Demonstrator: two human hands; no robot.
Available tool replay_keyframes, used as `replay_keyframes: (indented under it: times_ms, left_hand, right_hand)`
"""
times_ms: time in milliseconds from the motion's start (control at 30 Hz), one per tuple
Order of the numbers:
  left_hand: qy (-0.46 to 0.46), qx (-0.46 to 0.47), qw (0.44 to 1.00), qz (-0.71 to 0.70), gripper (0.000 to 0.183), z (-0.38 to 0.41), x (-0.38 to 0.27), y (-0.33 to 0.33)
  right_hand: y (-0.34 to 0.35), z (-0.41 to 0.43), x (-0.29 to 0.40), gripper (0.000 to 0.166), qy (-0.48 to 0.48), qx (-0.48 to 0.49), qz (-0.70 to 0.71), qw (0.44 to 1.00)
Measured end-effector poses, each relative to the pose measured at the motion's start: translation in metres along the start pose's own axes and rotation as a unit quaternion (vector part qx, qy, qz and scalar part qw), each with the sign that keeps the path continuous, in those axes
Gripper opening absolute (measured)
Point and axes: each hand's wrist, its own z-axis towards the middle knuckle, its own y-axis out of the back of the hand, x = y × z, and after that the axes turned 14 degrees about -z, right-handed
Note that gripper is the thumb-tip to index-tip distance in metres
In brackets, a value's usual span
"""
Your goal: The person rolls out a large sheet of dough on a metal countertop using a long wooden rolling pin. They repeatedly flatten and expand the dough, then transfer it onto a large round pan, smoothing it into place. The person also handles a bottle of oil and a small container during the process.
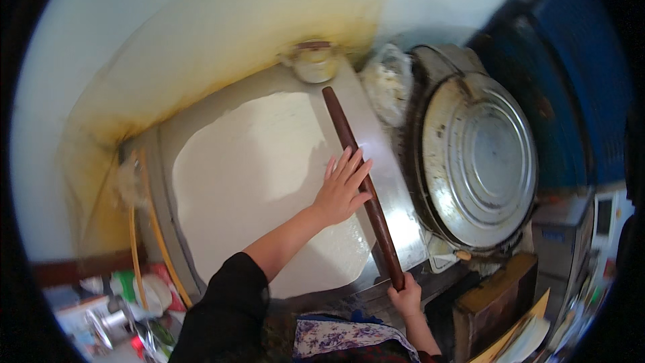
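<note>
A large sheet of rolled-out dough (242,171), pale and smooth with rounded corners, covers much of the metal worktop (390,186). Along its right side lies a long dark-brown wooden rolling pin (379,219), slanting from the back toward my body. My right hand (407,295) is closed around the pin's near end. Palm down, my left hand (344,186) spreads its fingers over the dough's right edge and the middle of the pin. Its fingertips overlap the pin; whether the palm presses on the dough is hidden.
At the right stands a round griddle with a metal lid (478,161). A clear plastic bag (388,83) sits beside it. A small pot (316,63) stands at the worktop's back corner by the stained wall (227,35). Wooden strips (156,227) and assorted packages (126,292) are on the left.
</note>
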Motion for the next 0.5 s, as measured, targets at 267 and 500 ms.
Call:
replay_keyframes:
  times_ms: [267, 500]
  left_hand:
    - [0.12, -0.151, 0.972, 0.135, 0.071, -0.106, 0.042, 0.117]
    - [0.241, -0.131, 0.919, 0.283, 0.067, -0.122, 0.156, 0.191]
  right_hand:
    - [-0.037, 0.015, 0.088, 0.03, 0.167, 0.096, -0.047, 0.98]
    - [-0.103, -0.013, 0.167, 0.047, 0.313, 0.05, -0.17, 0.933]
